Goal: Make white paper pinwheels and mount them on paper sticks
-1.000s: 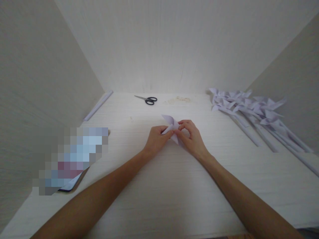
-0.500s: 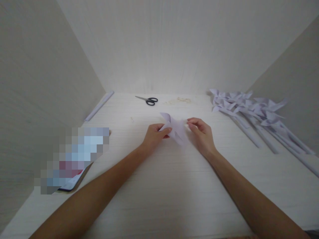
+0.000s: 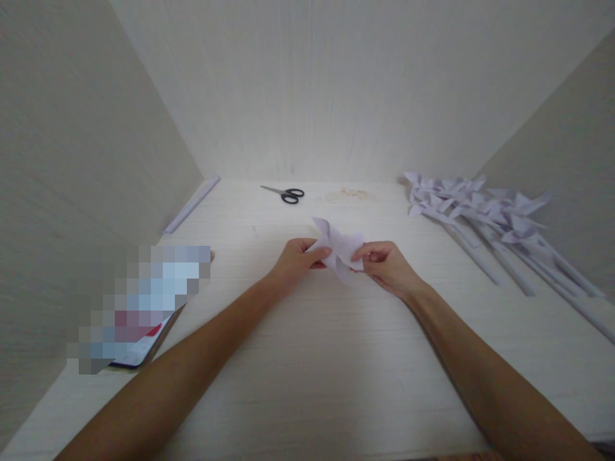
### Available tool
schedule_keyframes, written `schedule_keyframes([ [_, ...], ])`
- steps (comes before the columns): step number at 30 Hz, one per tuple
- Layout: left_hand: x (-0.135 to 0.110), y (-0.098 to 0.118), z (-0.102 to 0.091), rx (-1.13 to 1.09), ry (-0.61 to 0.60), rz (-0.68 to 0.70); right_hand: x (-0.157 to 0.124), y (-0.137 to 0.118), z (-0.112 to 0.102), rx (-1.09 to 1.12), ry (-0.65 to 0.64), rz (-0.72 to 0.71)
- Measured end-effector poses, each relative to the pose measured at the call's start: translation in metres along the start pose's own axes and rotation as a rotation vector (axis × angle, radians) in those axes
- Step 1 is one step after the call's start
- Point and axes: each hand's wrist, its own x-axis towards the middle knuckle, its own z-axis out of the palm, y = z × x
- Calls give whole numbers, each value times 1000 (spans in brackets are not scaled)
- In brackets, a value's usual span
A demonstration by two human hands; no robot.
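A white paper pinwheel head (image 3: 340, 243), its blades curled, is held over the middle of the table between both hands. My left hand (image 3: 302, 257) pinches it at the left, the thumb pressed on top near the folded blades. At the right edge, my right hand (image 3: 384, 261) grips one blade between thumb and fingers. One blade stands up at the back, and another droops at the front. Part of the paper under my left fingers is hidden.
Behind the hands lie black-handled scissors (image 3: 288, 194). A rolled paper stick (image 3: 192, 205) rests by the left wall, with a phone (image 3: 144, 349), partly blurred out, nearer me. Several finished paper pinwheels (image 3: 480, 208) on sticks lie at the right. Walls enclose the table.
My right hand, apart from the paper before, has closed on the right blade and lifted it into a bend. My left hand keeps its grip in nearly the same place.
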Motion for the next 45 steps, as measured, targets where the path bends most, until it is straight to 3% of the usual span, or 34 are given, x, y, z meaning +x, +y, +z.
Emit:
schedule_keyframes([
  [14,-3,-2,6,267,57,84,0,0,17,-268,139,14],
  [26,-3,-3,7,331,42,118,0,-3,23,-436,197,-3],
  [45,-3,-3,8,351,55,122,1,-1,21,-470,196,-25],
])
